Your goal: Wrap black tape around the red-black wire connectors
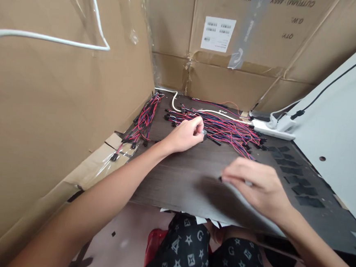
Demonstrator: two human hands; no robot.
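My left hand (186, 135) is closed with its fingers curled, over the dark table in front of the wires. A small grey-black round thing (204, 134), which looks like a roll of tape, shows at its fingertips, mostly hidden by the hand. My right hand (255, 187), slightly blurred, is closed in a pinch above the table's front right part. At its fingertips is a small black piece (220, 179), too small to identify. A large bundle of red and dark wires (227, 129) with black connectors lies just beyond my left hand.
A second wire bundle (145, 120) lies at the left edge. Black tape strips (303, 189) stick to the table (174, 182) on the right. A white power strip (273, 130) with a plugged-in adapter sits at the back right. Cardboard walls (76, 88) rise left and behind; a white panel (347, 134) stands right.
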